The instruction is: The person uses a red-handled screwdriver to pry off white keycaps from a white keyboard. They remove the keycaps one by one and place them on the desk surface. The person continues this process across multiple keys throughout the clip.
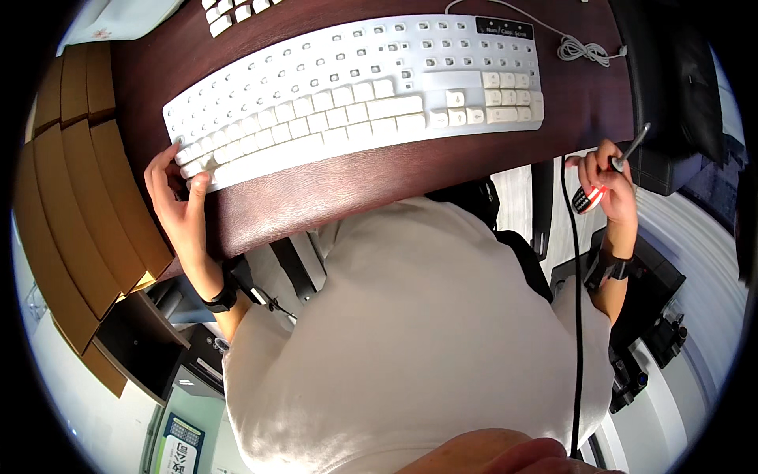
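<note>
Across the upper frame lies the white keyboard [355, 103], a left hand [178, 201] spread at its left end (whether gripping, I can't tell); at right, the right hand [620, 197] clasps a screwdriver [587, 201].

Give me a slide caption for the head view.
Left hand at a partly keyless keyboard; right hand holding a screwdriver.

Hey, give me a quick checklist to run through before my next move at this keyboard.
1. Left hand at the left end of the keyboard: ok.
2. Left hand's hold firm: cannot tell.
3. Screwdriver gripped in right hand, apart from the keyboard: ok.
4. Every key position capped: not ok, upper rows show bare switches.
5. Cable coiled aside: ok.
6. All loose keycaps visible: cannot tell, picture cuts off there.
</note>
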### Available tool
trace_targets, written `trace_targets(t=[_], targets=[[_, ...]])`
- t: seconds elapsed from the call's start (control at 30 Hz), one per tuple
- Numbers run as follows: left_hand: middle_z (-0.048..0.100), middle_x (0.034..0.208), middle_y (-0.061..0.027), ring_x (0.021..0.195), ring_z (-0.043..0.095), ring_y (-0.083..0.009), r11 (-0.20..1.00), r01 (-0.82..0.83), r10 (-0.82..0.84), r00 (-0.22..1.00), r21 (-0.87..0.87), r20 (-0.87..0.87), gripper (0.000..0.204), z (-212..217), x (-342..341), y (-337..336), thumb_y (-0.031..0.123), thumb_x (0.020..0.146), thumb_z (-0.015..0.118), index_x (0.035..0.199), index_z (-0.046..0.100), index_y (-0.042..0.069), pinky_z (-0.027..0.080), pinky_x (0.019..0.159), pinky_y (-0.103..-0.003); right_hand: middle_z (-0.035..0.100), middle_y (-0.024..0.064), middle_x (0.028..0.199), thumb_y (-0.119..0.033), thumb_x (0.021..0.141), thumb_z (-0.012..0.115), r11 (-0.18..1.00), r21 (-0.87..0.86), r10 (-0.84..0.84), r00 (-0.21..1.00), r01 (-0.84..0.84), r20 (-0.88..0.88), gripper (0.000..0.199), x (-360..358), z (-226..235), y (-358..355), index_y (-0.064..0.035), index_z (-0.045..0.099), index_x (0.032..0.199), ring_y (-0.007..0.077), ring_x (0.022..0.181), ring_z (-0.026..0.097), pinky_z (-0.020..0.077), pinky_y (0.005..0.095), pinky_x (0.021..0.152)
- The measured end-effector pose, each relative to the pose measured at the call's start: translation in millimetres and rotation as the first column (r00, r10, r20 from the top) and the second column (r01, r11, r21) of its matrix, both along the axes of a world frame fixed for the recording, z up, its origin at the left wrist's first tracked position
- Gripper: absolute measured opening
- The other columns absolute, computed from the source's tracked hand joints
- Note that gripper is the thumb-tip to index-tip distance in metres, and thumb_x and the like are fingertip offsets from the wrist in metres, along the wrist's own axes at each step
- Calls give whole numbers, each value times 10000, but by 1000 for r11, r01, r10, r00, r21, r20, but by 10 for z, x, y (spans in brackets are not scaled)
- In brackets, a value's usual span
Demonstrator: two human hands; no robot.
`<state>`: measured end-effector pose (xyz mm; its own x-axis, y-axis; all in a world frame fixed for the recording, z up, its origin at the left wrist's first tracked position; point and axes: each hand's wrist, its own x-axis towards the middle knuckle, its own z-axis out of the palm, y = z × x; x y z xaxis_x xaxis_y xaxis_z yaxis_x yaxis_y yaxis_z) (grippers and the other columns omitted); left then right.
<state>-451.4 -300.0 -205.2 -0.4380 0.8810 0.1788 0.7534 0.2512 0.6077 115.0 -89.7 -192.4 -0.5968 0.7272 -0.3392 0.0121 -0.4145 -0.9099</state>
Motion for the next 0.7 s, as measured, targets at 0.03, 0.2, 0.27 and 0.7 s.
trace_targets(t=[0.03,0.2,0.27,0.7], targets=[[534,1204,-60,953,507,-148,1000,-10,10,1000,12,1,469,8,18,-1,230,900,734,1278,582,-1,432,874,-286,444,20,623,-80,773,505,999,-30,-25,999,25,25,131,-47,4,-8,-122,385,804,136,547,473,492,394,846],[550,1183,-63,899,490,-154,998,-32,32,999,53,-15,467,-25,33,14,300,893,750,1232,612,10,439,813,-301,472,21,610,-126,915,562,967,27,-254,946,253,201,98,8,-290,-243,-40,552,960,152,604,538,546,400,761],[554,1171,-69,889,488,-155,995,-68,69,997,80,-19,445,-84,45,24,301,909,736,1218,611,7,441,813,-303,512,20,614,-164,996,568,954,22,-299,935,301,190,214,22,-422,-349,12,605,1112,129,589,553,541,335,672],[586,1233,-139,1116,562,-242,995,-31,50,979,96,-197,347,-128,75,22,226,1001,601,1238,584,-28,439,982,-350,561,13,633,-4,928,568,969,51,-248,961,244,119,98,-430,-742,-701,-2,644,991,113,515,563,438,253,493]])
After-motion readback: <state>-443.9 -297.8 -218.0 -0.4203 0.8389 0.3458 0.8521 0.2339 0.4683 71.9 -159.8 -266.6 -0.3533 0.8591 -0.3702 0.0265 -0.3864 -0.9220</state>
